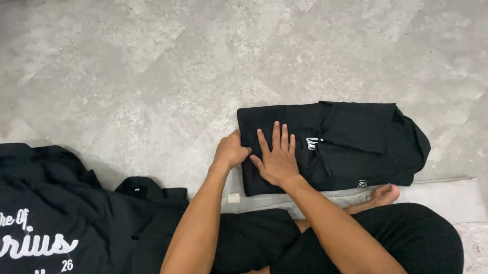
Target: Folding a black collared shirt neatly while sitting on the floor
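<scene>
- The folded black shirt [332, 147] lies on the grey floor [142, 75], just in front of the person's crossed legs; its near edge touches the pale mat [449, 196] on which the person sits
- Its long axis goes from left to right across the view; the left end is flat and square, the right end is thicker, with a folded flap on top
- The left hand [231, 151] is at the left short edge of the shirt; the fingers are curled around this edge, so it seems to grasp the cloth there
- The right hand [278, 157] lies flat on the left part of the shirt, fingers spread and pointing away from the person; it presses and grasps nothing
- Both hands are at the left end, very near each other; most of the shirt reaches to the right of them, and the right hand is the nearer one to this free part
- A bare foot [381, 194] rests on the mat near the shirt's edge
- A heap of other black shirts [55, 216] with white print lies well apart, at the person's left
</scene>
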